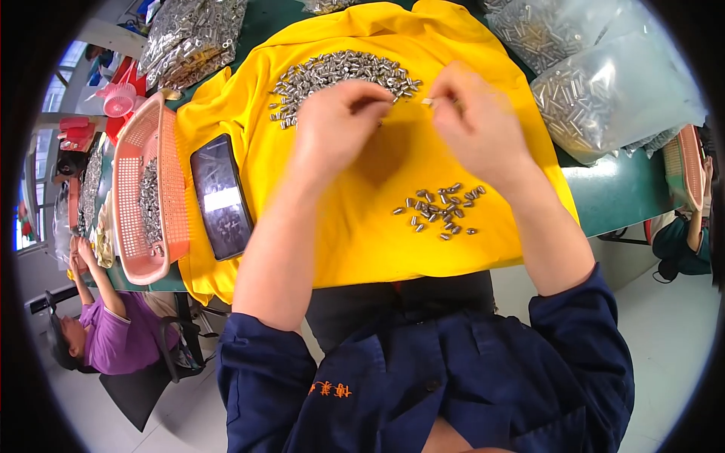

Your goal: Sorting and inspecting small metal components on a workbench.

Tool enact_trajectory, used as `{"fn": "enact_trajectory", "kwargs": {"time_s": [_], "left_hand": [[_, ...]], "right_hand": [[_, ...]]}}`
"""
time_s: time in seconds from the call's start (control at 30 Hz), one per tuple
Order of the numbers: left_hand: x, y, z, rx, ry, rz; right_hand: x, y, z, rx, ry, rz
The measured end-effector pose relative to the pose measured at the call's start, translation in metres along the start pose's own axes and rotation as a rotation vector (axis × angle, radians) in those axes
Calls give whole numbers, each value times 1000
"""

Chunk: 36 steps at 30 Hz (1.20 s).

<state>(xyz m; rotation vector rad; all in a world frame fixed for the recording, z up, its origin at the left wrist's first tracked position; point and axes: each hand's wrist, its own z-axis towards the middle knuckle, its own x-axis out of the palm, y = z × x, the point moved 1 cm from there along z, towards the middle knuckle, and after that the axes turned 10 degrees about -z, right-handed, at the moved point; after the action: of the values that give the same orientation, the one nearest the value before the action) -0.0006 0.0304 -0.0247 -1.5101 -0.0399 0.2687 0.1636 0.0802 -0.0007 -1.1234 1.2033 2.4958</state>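
A yellow cloth (332,234) covers the table in front of me. On its far part lies a big heap of small silvery metal cylinders (340,68). My left hand (336,121) is at the near edge of that heap, fingers curled together and blurred; what they hold, if anything, is hidden. To its right, my right hand (476,121) is raised over the cloth, pinching a small pale metal piece (427,101) at its fingertips. A smaller group of metal cylinders (442,210) lies scattered nearer to me, below the right hand.
A phone (221,198) lies on the cloth's left side, beside a pink plastic basket (122,196) holding metal parts. Clear bags of metal parts stand at the far left (192,38) and right (578,106). A person in purple (124,332) sits at the left; another person (683,238) is at the far right.
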Motion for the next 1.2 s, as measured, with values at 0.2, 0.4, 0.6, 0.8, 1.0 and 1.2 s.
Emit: {"fn": "enact_trajectory", "kwargs": {"time_s": [0.2,0.4,0.6,0.8,1.0,1.2], "left_hand": [[4,-14,-5,-62,63,-346],[4,-6,-6,-127,85,-585],[9,-7,-9,-228,179,-910],[11,-7,-10,-227,198,-904],[10,-5,-9,-199,207,-906],[9,-7,-10,-188,210,-858]], "right_hand": [[-2,1,0,11,-44,134],[2,1,-1,31,-16,278],[0,0,-2,164,86,496],[-1,3,-2,138,97,560],[-3,4,-2,76,67,403],[-3,4,-2,85,68,401]]}}
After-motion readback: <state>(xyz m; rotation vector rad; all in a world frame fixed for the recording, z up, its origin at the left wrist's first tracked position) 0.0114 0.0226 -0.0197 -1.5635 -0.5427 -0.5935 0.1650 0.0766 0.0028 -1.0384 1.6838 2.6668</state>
